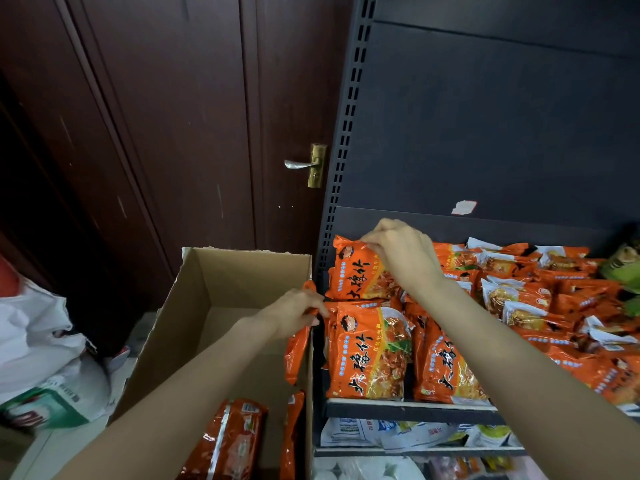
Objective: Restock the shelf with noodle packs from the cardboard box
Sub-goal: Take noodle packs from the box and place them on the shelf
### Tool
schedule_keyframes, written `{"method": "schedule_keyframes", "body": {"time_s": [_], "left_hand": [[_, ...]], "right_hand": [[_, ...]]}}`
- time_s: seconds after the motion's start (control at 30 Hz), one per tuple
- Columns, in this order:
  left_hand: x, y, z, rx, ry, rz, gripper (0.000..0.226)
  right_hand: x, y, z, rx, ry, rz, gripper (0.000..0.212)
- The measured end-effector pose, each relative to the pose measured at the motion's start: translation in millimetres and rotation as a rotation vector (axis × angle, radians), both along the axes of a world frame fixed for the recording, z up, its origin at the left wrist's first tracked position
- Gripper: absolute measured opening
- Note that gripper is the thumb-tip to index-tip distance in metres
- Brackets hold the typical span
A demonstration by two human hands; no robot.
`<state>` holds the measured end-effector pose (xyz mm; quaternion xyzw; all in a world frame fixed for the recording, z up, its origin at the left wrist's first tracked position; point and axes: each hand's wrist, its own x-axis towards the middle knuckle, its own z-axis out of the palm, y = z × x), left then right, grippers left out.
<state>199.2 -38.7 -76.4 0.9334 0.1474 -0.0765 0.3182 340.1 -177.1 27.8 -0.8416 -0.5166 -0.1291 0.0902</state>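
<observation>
The right hand (403,252) is pinching the top edge of an orange pack (360,271) on the shelf (408,408); the left hand (298,311) is pinching another pack (367,355), crinkled and glossy.

At centre right of the frame, the top edge of an orange noodle pack (360,271) standing at the back of the shelf (408,408) is pinched by the right hand (401,254). Lower, at centre, another pack (298,344) at the cardboard box (194,317) wall is gripped by the left hand (294,315). More packs (225,441) are seen inside the box.
</observation>
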Motion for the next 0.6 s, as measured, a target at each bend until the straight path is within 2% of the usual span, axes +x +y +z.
{"method": "schedule_keyframes", "body": {"time_s": [0.1, 0.3, 0.5, 0.6], "left_hand": [[2.7, 1.1, -0.3, -0.066, 0.012, 0.043, 0.029], [4.1, 0.8, -4.1, -0.077, 0.028, 0.049, 0.051], [2.6, -0.2, -3.4, -0.013, -0.022, -0.020, 0.042], [-0.2, -3.1, -1.1, -0.012, -0.049, -0.033, 0.041]], "right_hand": [[4.1, -4.0, -1.6, 0.085, -0.034, -0.048, 0.026], [6.2, -7.0, -5.3, 0.088, -0.065, -0.023, 0.024], [8.8, -5.9, -2.6, 0.221, -0.131, 0.028, 0.027], [1.3, -5.6, -0.6, 0.102, -0.079, 0.091, 0.023]]}}
